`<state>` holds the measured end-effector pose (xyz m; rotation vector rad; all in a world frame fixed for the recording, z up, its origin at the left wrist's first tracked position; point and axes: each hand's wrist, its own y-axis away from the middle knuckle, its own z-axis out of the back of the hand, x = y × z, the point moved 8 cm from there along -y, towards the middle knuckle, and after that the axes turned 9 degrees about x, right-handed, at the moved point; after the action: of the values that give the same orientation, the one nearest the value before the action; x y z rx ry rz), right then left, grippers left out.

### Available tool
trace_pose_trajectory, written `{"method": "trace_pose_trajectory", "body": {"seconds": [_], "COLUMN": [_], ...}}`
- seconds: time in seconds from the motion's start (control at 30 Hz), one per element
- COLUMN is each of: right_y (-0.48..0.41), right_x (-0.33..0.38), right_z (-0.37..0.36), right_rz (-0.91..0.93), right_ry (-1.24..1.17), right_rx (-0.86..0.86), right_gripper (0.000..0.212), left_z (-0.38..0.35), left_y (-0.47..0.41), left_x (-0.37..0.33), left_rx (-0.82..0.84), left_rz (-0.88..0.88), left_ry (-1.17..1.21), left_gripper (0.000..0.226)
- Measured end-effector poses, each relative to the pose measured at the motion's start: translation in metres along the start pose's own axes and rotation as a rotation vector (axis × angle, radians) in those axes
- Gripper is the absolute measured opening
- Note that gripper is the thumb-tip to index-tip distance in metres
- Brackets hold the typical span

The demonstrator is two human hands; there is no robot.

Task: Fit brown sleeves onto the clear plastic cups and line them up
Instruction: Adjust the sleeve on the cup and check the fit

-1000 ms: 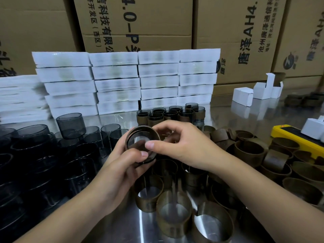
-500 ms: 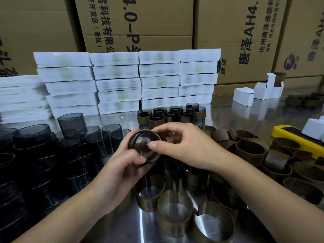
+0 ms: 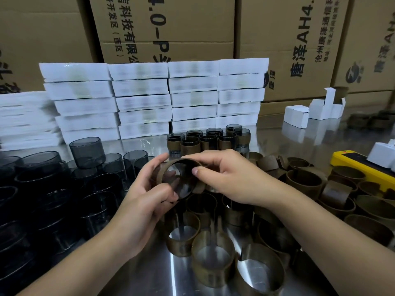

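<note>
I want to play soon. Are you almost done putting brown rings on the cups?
Not nearly. A few sleeved cups stand grouped at the back. The left hand holds one cup while the right hand pinches a sleeve around it. Many bare cups wait on the left, and loose sleeves lie in front.

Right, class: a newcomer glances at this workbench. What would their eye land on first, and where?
Dead centre, the left hand and right hand grip one brown sleeve between them. Behind rises a wall of stacked white packs, and far right a yellow device stands out against the steel table.
</note>
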<state>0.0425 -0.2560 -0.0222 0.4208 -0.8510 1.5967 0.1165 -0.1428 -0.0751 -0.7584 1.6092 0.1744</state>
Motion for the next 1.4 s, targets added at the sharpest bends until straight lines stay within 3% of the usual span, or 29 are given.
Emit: {"method": "trace_pose_trajectory", "body": {"seconds": [0.27,0.47,0.6,0.7,0.87,1.07,1.4], "right_y": [0.002,-0.001,0.001,0.0,-0.005,-0.005,-0.003], "right_x": [0.012,0.003,-0.001,0.001,0.004,0.003,0.004], "right_z": [0.008,-0.007,-0.011,-0.011,-0.013,-0.014,-0.011], "right_rz": [0.075,-0.022,-0.081,-0.079,-0.026,-0.038,-0.082], "right_ry": [-0.102,-0.144,-0.128,-0.151,-0.194,-0.214,-0.24], "right_rx": [-0.075,0.034,0.045,0.031,0.008,-0.021,-0.056], "right_gripper": [0.025,0.065,0.063,0.058,0.078,0.053,0.046], "left_z": [-0.009,-0.017,-0.02,-0.022,-0.023,-0.018,-0.013], "left_y": [0.001,0.003,0.004,0.005,0.007,0.006,0.003], "left_x": [-0.012,-0.012,-0.011,-0.012,-0.01,-0.003,-0.003], "left_rx": [0.094,0.074,0.036,0.005,-0.026,-0.092,-0.096], "left_rz": [-0.054,-0.046,-0.003,0.005,0.004,0.02,0.034], "left_ry": [0.096,0.096,0.066,0.058,0.069,0.071,0.035], "left_gripper": [0.062,0.061,0.069,0.061,0.054,0.054,0.048]}}
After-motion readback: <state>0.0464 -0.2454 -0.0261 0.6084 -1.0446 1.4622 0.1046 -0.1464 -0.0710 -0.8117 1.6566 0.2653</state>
